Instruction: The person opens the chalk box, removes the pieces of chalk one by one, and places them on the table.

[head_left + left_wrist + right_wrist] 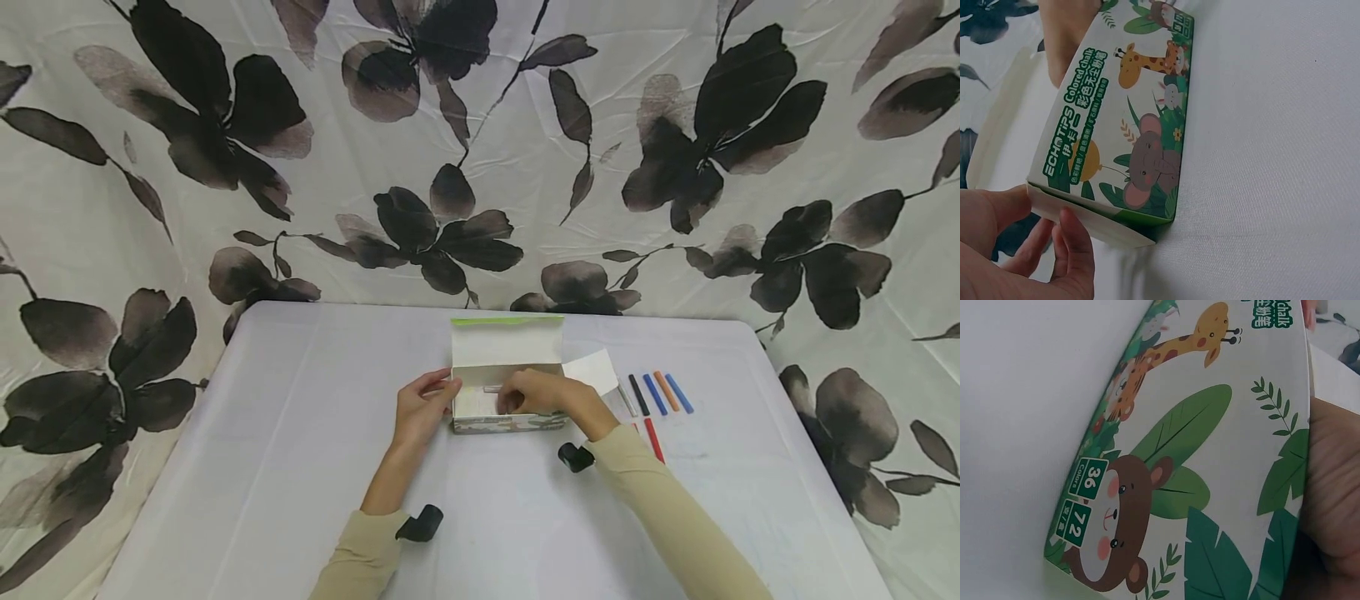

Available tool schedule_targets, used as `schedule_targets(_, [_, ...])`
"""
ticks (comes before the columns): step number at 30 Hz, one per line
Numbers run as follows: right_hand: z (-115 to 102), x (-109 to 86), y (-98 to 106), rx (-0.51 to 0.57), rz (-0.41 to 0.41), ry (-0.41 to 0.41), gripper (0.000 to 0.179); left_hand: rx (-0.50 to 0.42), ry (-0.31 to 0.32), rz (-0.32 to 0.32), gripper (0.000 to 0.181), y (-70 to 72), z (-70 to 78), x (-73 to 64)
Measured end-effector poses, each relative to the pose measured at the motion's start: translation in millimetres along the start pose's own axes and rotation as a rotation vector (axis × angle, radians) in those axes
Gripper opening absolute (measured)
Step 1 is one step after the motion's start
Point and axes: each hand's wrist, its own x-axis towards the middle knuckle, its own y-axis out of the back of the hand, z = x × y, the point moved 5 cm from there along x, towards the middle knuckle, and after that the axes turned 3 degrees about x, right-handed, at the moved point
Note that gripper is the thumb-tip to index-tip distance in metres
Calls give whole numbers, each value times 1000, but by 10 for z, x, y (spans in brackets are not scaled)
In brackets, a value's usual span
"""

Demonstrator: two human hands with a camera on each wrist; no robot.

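An open cardboard box [508, 423] printed "Colored chalk" with cartoon animals stands on the table, its lid [507, 342] raised at the back. My left hand [426, 408] holds the box's left end; in the left wrist view its thumb and fingers [1075, 237] pinch the end flap [1091, 219]. From the right, my right hand [531, 392] reaches into the box with fingers bent down. Its fingertips are hidden behind the front wall, so I cannot see whether they hold anything. In the right wrist view the box front [1179, 450] covers most of that hand.
Several slim coloured sticks lie right of the box, among them a black one [639, 395], an orange one [667, 392] and a red one [654, 440]. A white side flap [592, 371] sticks out at the box's right. A floral cloth [480, 167] hangs behind the white table [300, 467].
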Motion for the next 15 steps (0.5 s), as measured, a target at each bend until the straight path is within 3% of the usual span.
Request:
schedule_targets(7, [60,33,-26,25,-46,-33,13,-17,-5,-2,36,-13,-4,-10])
schedule_targets(15, [87,8,17,47,19,-5,9,27,5,-11,38,1,-7,0])
